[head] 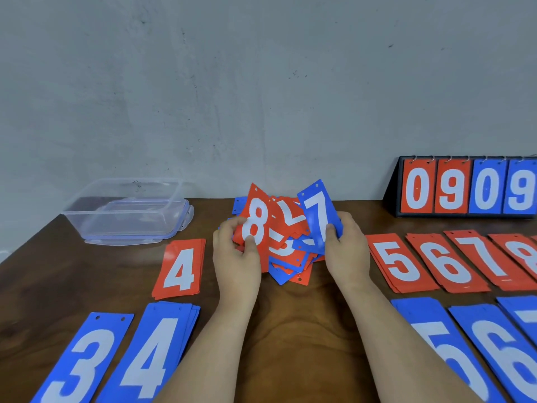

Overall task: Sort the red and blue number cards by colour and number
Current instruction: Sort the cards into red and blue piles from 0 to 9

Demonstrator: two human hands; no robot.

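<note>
Head view: both hands work at a mixed pile of red and blue cards [290, 258] lying mid-table, near the wall. The left hand [236, 251] pinches a red 8 card [258, 210], thumb on its face, fingers curled behind; the card stands tilted up over the left of the pile. The right hand [347, 251] grips a blue 7 card [318, 209] between thumb and fingers, raised likewise over the right of the pile.

Sorted cards lie face up on the brown table [293, 321]. Left of the hands: a red 4 stack [180, 269], and nearer the camera a blue 3 card [87, 359] beside a blue 4 stack [155, 353]. Right of the hands: red stacks 5 [399, 264], 6 [449, 264], 7 [491, 257] and 8 [523, 253] in a row – each overlapping the next. Below them lie blue 5 [436, 333] and blue 6 [502, 356]; a further blue card at the edge is cut off.

A clear plastic container [125, 210] sits at the far left. A scoreboard stand [467, 187] at the far right reads 0 9 0 9.
</note>
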